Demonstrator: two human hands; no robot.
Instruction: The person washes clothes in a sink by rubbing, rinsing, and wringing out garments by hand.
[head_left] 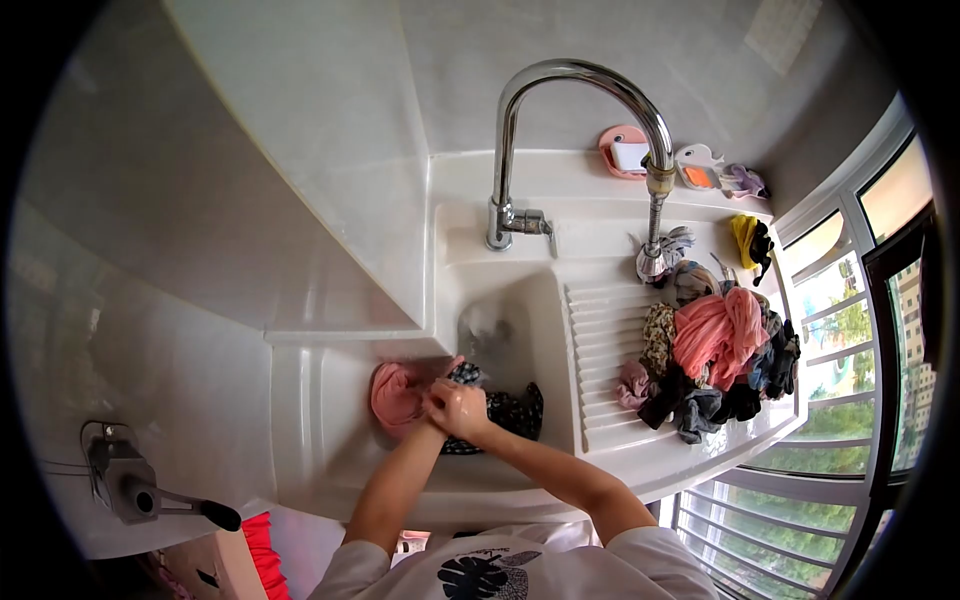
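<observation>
Gripping dark patterned cloth [516, 414] between closed left hand [467, 409] and right hand [436, 402], low in the near part of the basin [553, 350], beside pink cloth [396, 398] at left — works best with firm, even pressure.

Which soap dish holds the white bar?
The pink dish, leftmost on the ledge; the pale dish beside it holds an orange piece instead.

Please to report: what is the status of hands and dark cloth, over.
Left hand and right hand together at dark cloth, exact grip hidden. Pink cloth close beside, in sink. Nothing visibly blocking.
</observation>
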